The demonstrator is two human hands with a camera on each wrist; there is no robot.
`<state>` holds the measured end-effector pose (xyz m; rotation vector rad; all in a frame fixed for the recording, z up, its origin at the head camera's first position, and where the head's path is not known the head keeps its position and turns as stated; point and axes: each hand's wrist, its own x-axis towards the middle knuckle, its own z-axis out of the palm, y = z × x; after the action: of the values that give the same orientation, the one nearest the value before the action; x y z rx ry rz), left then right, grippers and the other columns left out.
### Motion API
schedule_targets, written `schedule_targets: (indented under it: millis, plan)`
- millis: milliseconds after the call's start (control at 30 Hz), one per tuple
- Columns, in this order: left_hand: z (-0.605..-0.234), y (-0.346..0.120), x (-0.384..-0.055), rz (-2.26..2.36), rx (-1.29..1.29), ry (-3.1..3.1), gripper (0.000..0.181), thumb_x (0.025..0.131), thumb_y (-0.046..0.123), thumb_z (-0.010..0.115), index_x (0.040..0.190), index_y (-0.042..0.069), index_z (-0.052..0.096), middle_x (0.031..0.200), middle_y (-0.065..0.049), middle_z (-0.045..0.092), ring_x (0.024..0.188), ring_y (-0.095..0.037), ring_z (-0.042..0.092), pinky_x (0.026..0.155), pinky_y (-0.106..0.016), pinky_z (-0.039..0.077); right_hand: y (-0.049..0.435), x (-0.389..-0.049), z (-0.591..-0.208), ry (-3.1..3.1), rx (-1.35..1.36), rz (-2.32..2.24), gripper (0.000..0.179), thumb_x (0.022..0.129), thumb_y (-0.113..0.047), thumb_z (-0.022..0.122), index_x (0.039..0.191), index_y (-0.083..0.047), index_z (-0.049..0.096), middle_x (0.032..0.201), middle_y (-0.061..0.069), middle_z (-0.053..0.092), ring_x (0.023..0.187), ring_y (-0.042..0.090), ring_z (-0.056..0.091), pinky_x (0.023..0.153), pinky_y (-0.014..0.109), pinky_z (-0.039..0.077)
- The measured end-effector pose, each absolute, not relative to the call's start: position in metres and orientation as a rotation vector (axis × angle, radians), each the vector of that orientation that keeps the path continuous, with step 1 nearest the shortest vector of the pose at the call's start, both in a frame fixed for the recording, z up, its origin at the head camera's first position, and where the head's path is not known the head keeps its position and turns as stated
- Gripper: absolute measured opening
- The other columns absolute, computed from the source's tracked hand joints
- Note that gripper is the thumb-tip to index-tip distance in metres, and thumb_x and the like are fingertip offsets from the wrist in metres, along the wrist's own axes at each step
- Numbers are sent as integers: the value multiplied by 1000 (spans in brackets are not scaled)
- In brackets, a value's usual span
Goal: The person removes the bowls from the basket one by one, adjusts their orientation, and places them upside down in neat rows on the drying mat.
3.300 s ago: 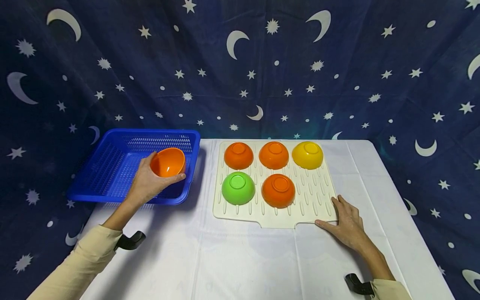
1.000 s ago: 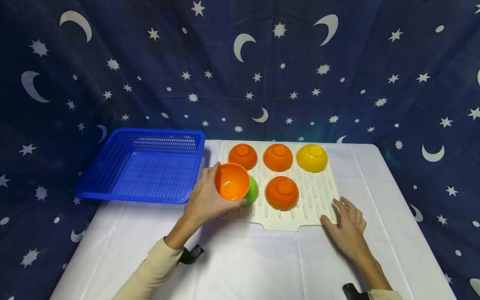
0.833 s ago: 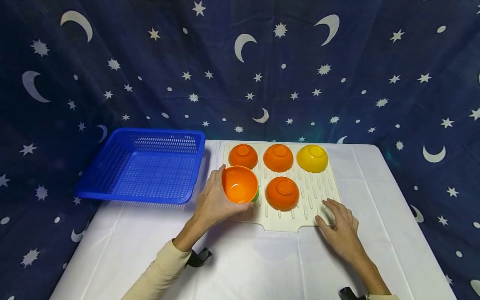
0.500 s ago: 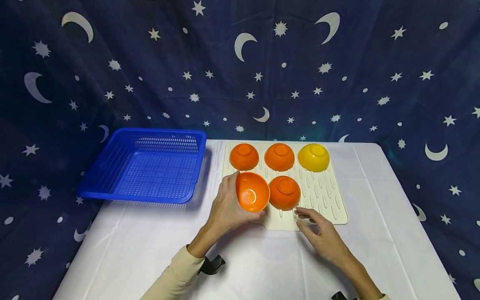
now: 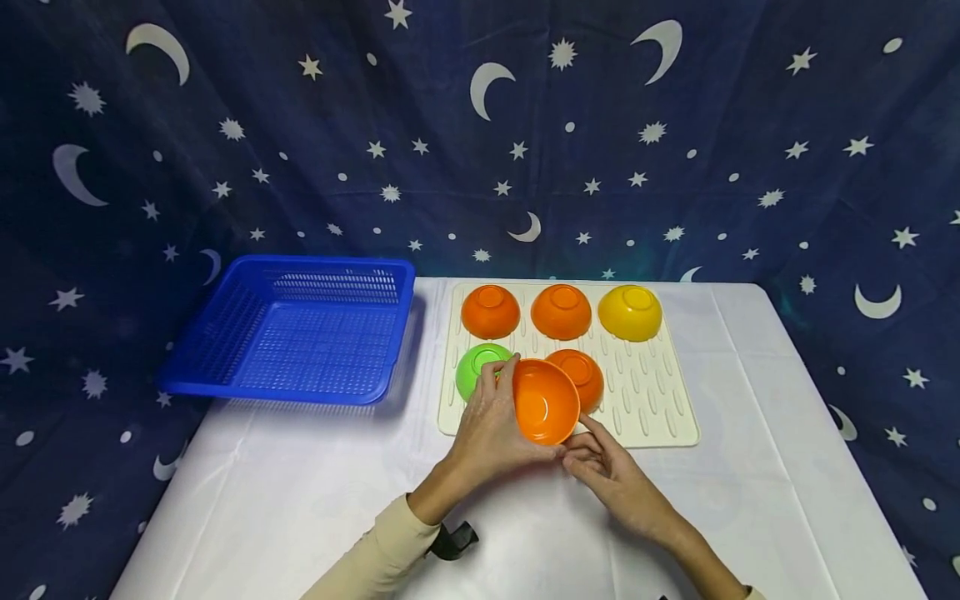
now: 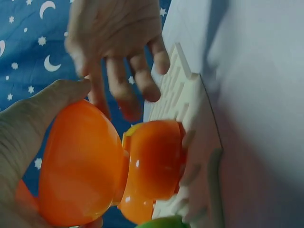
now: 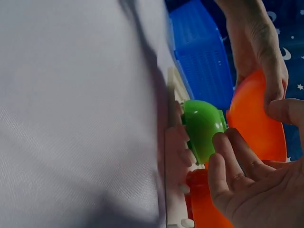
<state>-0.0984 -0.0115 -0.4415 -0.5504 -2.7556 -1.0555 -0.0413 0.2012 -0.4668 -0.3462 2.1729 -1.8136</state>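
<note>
My left hand (image 5: 483, 433) grips an orange bowl (image 5: 546, 404) by its rim, mouth facing up toward the head camera, above the front of a white ribbed draining board (image 5: 660, 417). My right hand (image 5: 618, 483) is at the bowl's right side, its fingers loosely bent and the fingertips right by the rim. The right wrist view shows that hand (image 7: 266, 194) with its thumb close to the left thumb. Upside down on the board, partly covered by the held bowl and left hand, sit an orange bowl (image 5: 592, 379) and a green bowl (image 5: 474, 367).
Along the board's back edge lie an upturned orange bowl (image 5: 490, 312), another orange bowl (image 5: 561, 312) and a yellow bowl (image 5: 630, 313). A blue perforated basket (image 5: 322, 393) stands left of the board on the white-clothed table (image 5: 315, 475). A starry dark blue curtain (image 5: 420, 83) hangs behind.
My left hand has carried the orange bowl out of the basket and rightward across the board, past the green bowl. My right hand has left the board's right corner and come left to the bowl.
</note>
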Motion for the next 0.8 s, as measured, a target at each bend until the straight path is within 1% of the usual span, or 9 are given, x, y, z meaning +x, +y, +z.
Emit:
schedule_targets:
  millis: [133, 233, 300, 433, 533, 633, 700, 800]
  plan:
    - [-443, 0, -98, -1099, -583, -2756, 135, 53, 53, 97, 154, -3, 28, 138, -19, 36, 121, -33, 50, 97, -44, 50, 204, -42, -464, 2064, -367, -1933, 72, 104, -8, 58, 158, 5, 12, 126, 24, 56, 110, 18, 61, 91, 26, 52]
    - [-443, 6, -98, -1189, -615, -2735, 132, 56, 47, 98, 154, -4, 26, 140, -20, 33, 126, -35, 45, 102, -46, 46, 208, -42, -464, 2009, -390, -2000, 76, 104, -4, 56, 160, 5, 6, 136, 29, 49, 109, 14, 59, 92, 26, 51]
    - [-443, 10, -98, -1267, -638, -2722, 125, 62, 43, 96, 154, -3, 25, 143, -20, 30, 130, -34, 40, 103, -47, 44, 212, -42, -464, 1996, -400, -2025, 76, 104, -3, 55, 159, 5, 2, 144, 31, 43, 112, 12, 58, 94, 24, 49]
    - [-441, 15, -98, -1365, -647, -2681, 104, 75, 34, 88, 157, 7, 29, 143, -16, 27, 132, -31, 31, 103, -48, 41, 220, -42, -460, 2020, -418, -2043, 75, 105, 0, 50, 159, 6, -2, 152, 34, 31, 117, 9, 56, 97, 21, 47]
    - [-441, 21, -98, -1362, -658, -2654, 93, 81, 31, 81, 158, 14, 32, 135, -13, 30, 127, -31, 30, 102, -45, 38, 226, -41, -454, 2057, -428, -2051, 76, 103, 5, 48, 160, 4, -3, 149, 36, 31, 114, 8, 56, 93, 19, 47]
    - [-441, 26, -97, -1359, -682, -2643, 90, 83, 31, 80, 159, 17, 33, 131, -10, 33, 125, -31, 31, 103, -43, 35, 233, -40, -449, 2108, -416, -2037, 78, 101, 10, 45, 161, -1, -4, 147, 34, 31, 112, 8, 55, 91, 20, 49]
    - [-439, 29, -96, -1360, -709, -2641, 89, 83, 30, 80, 158, 14, 34, 133, -10, 35, 124, -31, 32, 102, -42, 34, 239, -39, -447, 2160, -408, -2022, 79, 100, 12, 44, 162, -4, -2, 142, 32, 35, 107, 9, 55, 86, 20, 50]
    - [-437, 33, -96, -1355, -743, -2650, 88, 83, 30, 80, 157, 11, 36, 138, -8, 38, 120, -27, 33, 96, -39, 30, 250, -38, -443, 2275, -404, -1978, 79, 99, 14, 43, 164, -9, 3, 141, 27, 37, 110, 11, 55, 81, 21, 50]
